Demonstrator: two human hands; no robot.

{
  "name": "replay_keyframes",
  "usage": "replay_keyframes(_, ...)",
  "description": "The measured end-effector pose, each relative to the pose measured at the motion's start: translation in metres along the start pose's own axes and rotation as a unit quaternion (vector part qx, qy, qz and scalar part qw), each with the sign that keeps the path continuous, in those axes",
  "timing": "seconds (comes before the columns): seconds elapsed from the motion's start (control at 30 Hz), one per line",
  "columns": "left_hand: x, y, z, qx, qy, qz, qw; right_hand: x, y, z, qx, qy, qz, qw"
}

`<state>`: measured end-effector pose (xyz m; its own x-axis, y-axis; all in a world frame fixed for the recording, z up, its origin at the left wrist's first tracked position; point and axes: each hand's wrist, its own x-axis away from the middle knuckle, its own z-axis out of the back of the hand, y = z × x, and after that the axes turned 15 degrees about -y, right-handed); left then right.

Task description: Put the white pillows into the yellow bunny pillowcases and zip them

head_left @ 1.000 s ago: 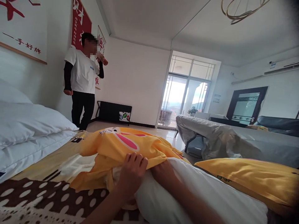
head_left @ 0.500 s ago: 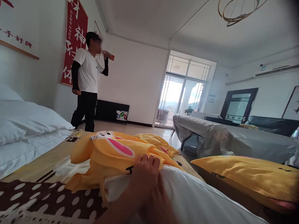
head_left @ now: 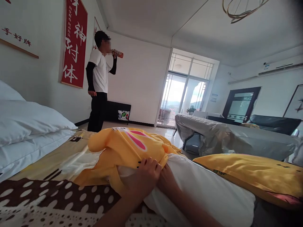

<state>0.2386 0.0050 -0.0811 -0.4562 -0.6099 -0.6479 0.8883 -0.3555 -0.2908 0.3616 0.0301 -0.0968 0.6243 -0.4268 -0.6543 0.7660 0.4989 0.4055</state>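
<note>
A yellow pillowcase [head_left: 123, 143] with a printed animal face and pink-and-white ears lies bunched on the bed. My left hand [head_left: 148, 171] is closed on its edge, knuckles up, fingers curled into the cloth. Right beside it, my right hand [head_left: 167, 179] reaches to the case's opening; its fingertips are hidden by the cloth and my left hand. A white pillow [head_left: 203, 186] stretches from the opening to the lower right, under my right forearm. Some white also shows at the case's edge left of my left wrist.
White pillows [head_left: 35, 124] are stacked at left on the patterned bedding [head_left: 68, 195]. A yellow pillow [head_left: 251, 173] lies at right. Beyond stands furniture under plastic sheeting [head_left: 217, 135]. A person [head_left: 99, 75] stands past the bed, holding a bottle [head_left: 118, 53] to the mouth.
The pillowcase has shifted right and bunched closer to my hands, and more of the white pillow's far end shows. My hands stay together at the opening. The person has stepped right.
</note>
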Motion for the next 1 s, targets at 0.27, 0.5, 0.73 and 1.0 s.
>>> replay_keyframes(0.27, 0.039, -0.026, -0.034, 0.051, 0.076, 0.015, 0.996, 0.005, 0.046, 0.062, -0.192, -0.081, 0.019, 0.978)
replay_keyframes(0.5, 0.049, -0.005, -0.034, 0.115, 0.195, -0.085, 0.97, -0.112, 0.051, 0.051, -0.321, -0.068, -0.13, 0.936)
replay_keyframes(0.73, 0.067, -0.084, 0.026, 0.319, 0.016, -0.051, 0.946, -0.132, 0.028, 0.007, -0.505, -0.313, -0.057, 0.802)
replay_keyframes(1.0, 0.119, -0.23, 0.006, 0.555, 0.152, 0.358, 0.735, -0.097, 0.026, 0.053, -0.397, -0.051, -0.124, 0.908)
